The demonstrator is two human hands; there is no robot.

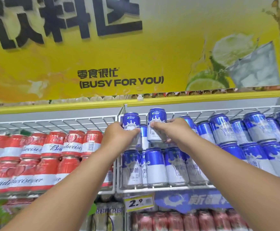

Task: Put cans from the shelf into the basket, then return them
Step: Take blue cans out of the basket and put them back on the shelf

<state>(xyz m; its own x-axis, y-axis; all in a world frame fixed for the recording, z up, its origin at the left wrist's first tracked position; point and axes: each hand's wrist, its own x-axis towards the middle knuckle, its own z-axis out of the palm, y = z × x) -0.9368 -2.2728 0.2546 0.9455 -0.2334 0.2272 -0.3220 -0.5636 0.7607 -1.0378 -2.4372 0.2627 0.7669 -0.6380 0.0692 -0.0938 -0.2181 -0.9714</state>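
Step in hand: while both arms reach up to the top tier of the white wire shelf (pixel 167 188), each hand holds one can; whether the cans are being taken off or put back cannot be told from this view, and no basket is in sight.
Left hand: the left hand (pixel 119 133) wraps its fingers round the lower half of a blue-and-white aluminium drink can (pixel 131 121), upright, at the left end of the upper row, close to the wire divider.
Right hand: the right hand (pixel 171 127) grasps a second blue-and-white aluminium can (pixel 156 125), thumb across its front, fingers behind; this can sits slightly higher than its neighbour, and its base appears lifted clear of the row beneath.
Position of task items: both held cans are above the lower row of matching blue-and-white cans (pixel 156 165), which stand at the shelf front; more of the same lie stacked to the right.
Surroundings: red-and-white Budweiser cans (pixel 55 147) fill the bay to the left; a yellow price tag (pixel 138 204) hangs below the shelf edge; a yellow overhead banner (pixel 102 64) spans the top.
Next move, as judged: if removing, both cans need lifting clear of the lower row and drawing back under the wire rack overhead; if returning, each needs seating squarely on the can tops below before the fingers let go.
Risk noted: stacked cans adjacent may shift if knocked.
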